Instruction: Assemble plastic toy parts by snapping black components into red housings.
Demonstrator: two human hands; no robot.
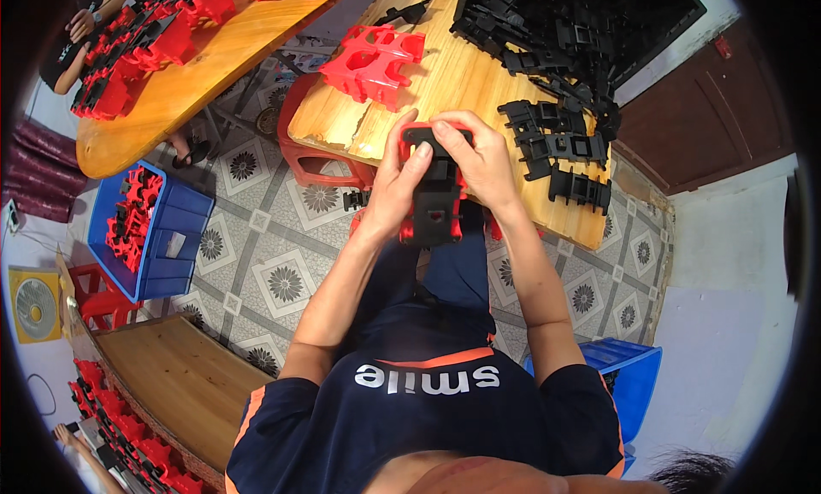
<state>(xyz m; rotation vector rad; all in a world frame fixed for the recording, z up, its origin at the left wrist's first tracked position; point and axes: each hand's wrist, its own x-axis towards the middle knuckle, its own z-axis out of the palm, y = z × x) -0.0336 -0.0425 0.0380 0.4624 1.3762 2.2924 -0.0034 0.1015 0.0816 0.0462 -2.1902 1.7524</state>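
A black plastic part fitted with a red plastic shell (436, 199) is held upright before me at the near edge of the wooden table (466, 75). My left hand (395, 184) wraps its left side, thumb lying on the black face. From the other side my right hand (481, 162) grips it, thumb near the top end. Red edges show along its sides; its back is hidden. Beyond my left hand, red plastic shells (374, 66) stand together on the table. Several black plastic frames (556, 143) lie to the right of my right hand.
More black frames heap up by a large black panel (650, 23). A red stool (321, 156) stands under the table's left side. A blue crate (175, 246) of red parts is at left, another blue crate (629, 378) at lower right. Two people work at other tables (128, 143).
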